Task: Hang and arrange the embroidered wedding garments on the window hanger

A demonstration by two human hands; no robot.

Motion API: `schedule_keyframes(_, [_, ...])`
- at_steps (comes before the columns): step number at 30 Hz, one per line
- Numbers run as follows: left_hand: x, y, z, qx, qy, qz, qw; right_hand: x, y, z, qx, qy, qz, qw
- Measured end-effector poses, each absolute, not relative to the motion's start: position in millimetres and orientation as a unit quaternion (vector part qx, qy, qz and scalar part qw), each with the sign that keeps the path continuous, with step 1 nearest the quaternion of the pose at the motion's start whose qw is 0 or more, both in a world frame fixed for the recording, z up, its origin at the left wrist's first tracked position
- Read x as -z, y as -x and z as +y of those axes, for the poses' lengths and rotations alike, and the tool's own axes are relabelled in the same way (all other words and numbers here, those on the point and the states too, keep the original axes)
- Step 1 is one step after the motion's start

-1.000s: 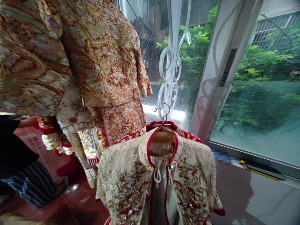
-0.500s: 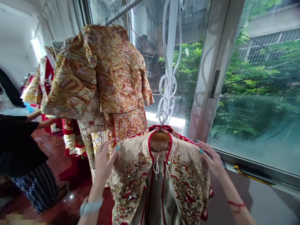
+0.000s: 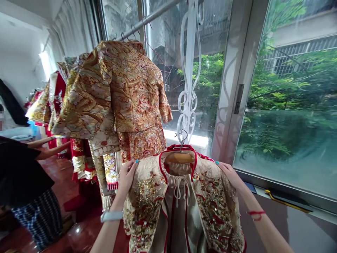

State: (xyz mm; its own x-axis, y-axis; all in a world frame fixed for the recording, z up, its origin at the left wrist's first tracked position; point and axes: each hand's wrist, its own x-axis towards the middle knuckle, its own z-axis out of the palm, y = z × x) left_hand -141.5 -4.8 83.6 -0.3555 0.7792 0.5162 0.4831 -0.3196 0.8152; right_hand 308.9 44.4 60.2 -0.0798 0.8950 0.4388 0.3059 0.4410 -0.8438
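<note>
A cream jacket [image 3: 147, 182] with red piping and gold beaded embroidery hangs in front of me, its front parted over a pale lining with a tied drawstring. A wooden hanger [image 3: 180, 158] shows at its collar, and the metal hook is on the white scrolled bar. My left hand [image 3: 128, 175] is closed on the shoulder at the left, with a teal thumbnail showing on top. On the opposite shoulder my right hand [image 3: 229, 173] is closed in the same way. The other fingers of both hands are mostly hidden.
Gold brocade garments [image 3: 137, 88] hang at the left from a metal rail [image 3: 158, 14]. A white scrolled bar [image 3: 187, 98] stands before the windows. At far left is a person in a black top [image 3: 23, 172], arms toward the clothes. A yellow-and-black object [image 3: 288, 201] lies on the sill.
My hands have moved inward onto the jacket's shoulders and taken hold. The collar has spread wider and the shoulders are straighter. The view has shifted slightly.
</note>
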Motion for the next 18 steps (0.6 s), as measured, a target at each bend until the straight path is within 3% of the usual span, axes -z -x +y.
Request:
schedule_keyframes(3, [-43,135,-42,-0.631,-0.516,0.578,0.049,-9,-317,2,-0.178,0.493,-0.626,0.578])
schedule_keyframes(6, [25,118,-89,-0.591,-0.498,0.616,-0.153,72,-310,-52,0.009,0.572,-0.548,0.610])
schedule_keyframes(8, [72,101,-109,-0.489,-0.564,0.611,-0.265,122,-295,-75,0.101,0.606,-0.561,0.554])
schedule_keyframes(11, [122,85,-117,-0.405,-0.564,0.613,-0.377,165,-277,-80,0.146,0.668,-0.608,0.402])
schedule_keyframes(15, [144,102,-118,-0.376,-0.626,0.568,-0.379,172,-291,-66,0.091,0.696,-0.634,0.325])
schedule_keyframes(18, [149,101,-129,-0.407,-0.665,0.584,-0.225,173,-299,-74,-0.009,0.656,-0.706,0.267])
